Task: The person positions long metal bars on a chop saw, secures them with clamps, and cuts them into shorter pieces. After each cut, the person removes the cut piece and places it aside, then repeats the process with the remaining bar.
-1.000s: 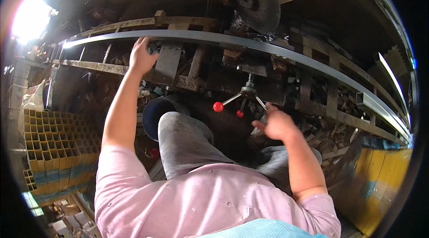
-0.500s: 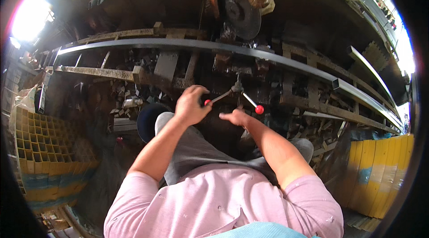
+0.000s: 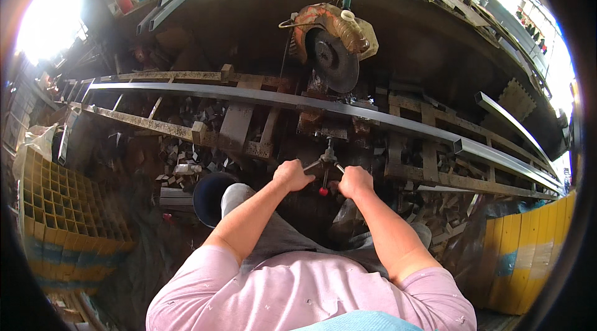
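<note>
My left hand [image 3: 291, 176] is closed round one arm of a spoked clamp handle [image 3: 328, 156], its thumb pointing inward. Closed on another arm at the opposite side is my right hand [image 3: 356, 182]. Between the two hands a third arm hangs toward me, ending in a red knob [image 3: 323, 192]. The knobs of the gripped arms are hidden in my fists. Just beyond the handle, a long silver metal tube [image 3: 267, 96] lies crosswise over the machine bed. Above the tube hangs a dark round saw blade [image 3: 336, 60] under an orange, worn guard [image 3: 357, 39].
Ladder-like racks [image 3: 152, 124] support the tube on both sides. Stacked yellow square tubes [image 3: 53, 197] stand at left, and a yellow bundle [image 3: 528, 256] at right. Small metal offcuts [image 3: 186, 169] litter the ground. A second silver tube [image 3: 513, 118] slants at far right.
Both hands have come onto the handle arms; the left was loosely by a red knob, the right apart. The handle has turned. The view has tilted up, showing more background.
</note>
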`<act>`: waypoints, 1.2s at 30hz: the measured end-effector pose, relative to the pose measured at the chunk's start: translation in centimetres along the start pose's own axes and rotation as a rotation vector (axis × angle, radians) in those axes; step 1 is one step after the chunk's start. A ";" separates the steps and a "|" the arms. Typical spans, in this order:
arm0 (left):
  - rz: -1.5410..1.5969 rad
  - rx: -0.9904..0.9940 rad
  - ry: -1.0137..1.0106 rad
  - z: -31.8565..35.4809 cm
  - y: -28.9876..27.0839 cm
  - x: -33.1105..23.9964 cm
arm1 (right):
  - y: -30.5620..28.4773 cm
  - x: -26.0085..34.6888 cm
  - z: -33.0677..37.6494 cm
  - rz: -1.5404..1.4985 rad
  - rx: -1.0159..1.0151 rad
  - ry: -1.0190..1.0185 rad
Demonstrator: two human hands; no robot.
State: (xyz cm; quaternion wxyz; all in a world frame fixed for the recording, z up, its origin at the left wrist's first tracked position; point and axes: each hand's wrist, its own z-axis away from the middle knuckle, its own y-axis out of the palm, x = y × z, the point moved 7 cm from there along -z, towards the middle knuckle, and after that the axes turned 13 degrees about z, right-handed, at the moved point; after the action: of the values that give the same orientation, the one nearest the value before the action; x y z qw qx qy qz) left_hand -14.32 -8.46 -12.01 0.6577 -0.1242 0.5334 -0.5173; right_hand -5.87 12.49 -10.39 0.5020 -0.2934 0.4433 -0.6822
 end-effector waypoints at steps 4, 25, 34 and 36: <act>-0.023 -0.006 -0.019 1.2 -0.2 -0.8 | 1.3 -0.6 0.1 -0.031 -0.042 -0.050; 0.095 0.068 0.198 -1.8 1.2 1.3 | 2.0 -1.4 -0.8 -0.169 -0.053 -0.066; 0.167 0.102 0.222 -1.7 0.7 0.2 | -14.7 -1.2 0.5 0.125 -0.284 -0.127; 0.141 0.154 0.238 -2.0 1.2 0.6 | -25.8 -1.3 2.0 -0.207 -0.674 -0.284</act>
State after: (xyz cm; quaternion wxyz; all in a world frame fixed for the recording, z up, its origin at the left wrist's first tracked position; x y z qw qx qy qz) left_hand -15.36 -7.63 -14.01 0.6319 0.0264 0.5738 -0.5204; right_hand -14.73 15.78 13.72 0.3619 -0.5769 0.5370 -0.4977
